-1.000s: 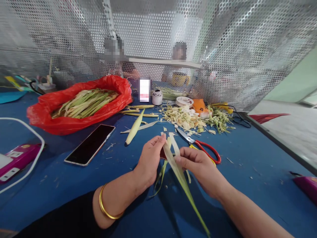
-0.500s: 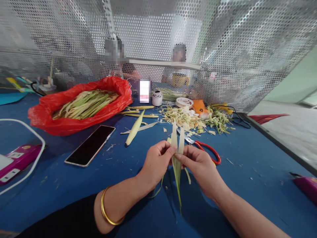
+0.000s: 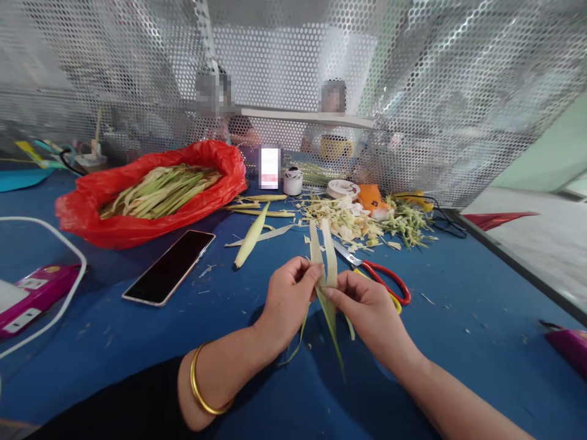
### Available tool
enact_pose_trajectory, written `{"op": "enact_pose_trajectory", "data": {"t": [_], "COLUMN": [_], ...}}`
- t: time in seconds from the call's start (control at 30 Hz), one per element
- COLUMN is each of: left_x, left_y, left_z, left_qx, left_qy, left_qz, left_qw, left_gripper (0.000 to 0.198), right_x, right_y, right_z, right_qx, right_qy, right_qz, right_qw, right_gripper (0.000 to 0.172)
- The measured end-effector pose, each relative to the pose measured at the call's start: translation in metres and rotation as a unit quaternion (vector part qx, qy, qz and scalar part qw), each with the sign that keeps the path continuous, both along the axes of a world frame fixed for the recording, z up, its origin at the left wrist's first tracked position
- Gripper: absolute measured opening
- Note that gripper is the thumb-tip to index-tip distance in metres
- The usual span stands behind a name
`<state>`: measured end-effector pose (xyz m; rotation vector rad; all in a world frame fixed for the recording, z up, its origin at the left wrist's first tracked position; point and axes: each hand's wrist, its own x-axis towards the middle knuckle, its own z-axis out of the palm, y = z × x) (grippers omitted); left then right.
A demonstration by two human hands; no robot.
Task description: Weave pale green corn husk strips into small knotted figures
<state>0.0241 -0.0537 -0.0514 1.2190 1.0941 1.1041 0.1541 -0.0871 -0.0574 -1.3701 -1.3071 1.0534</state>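
Note:
Between my two hands is a pale green leaf strip, split at its far end into two upright prongs, its narrow tip hanging toward me. My left hand pinches the left prong between thumb and fingers. Thumb and forefinger of my right hand are closed on the right prong. Thinner strips hang beneath my hands. Scissors with red and yellow handles lie just beyond my right hand. Left of my hands lies a spindle-shaped, husk-wrapped piece with a dark end.
A red plastic bag full of leaf strips stands at the left, near a phone. Scraps, a tape roll and a thread spool lie at the back. A purple power strip and white cable are far left.
The two prongs of the leaf strip have tilted to the left and the hanging tip has swung slightly right. Both hands keep their pinch. The view has shifted slightly.

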Motion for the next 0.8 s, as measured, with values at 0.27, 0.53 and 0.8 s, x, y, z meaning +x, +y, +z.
{"op": "enact_pose_trajectory", "data": {"t": [0.27,0.53,0.8], "left_x": [0.0027,0.0020,0.0008], "left_y": [-0.0039,-0.0014,0.0009], "left_z": [-0.0050,-0.0052,-0.0065], "left_qx": [-0.059,-0.046,-0.038], "left_qy": [-0.031,-0.021,-0.014], "left_qz": [-0.055,-0.020,0.003], "left_qw": [0.996,0.999,0.999], "left_gripper": [0.025,0.026,0.027], "right_x": [0.0017,0.0000,0.0001], "right_y": [-0.0017,-0.0034,-0.0029], "right_z": [-0.0030,0.0044,-0.0007], "right_qx": [0.002,0.015,0.001], "right_qy": [-0.006,0.010,-0.004], "right_qz": [-0.034,-0.043,-0.010], "right_qw": [0.999,0.999,1.000], "right_gripper": [0.027,0.021,0.026]}}
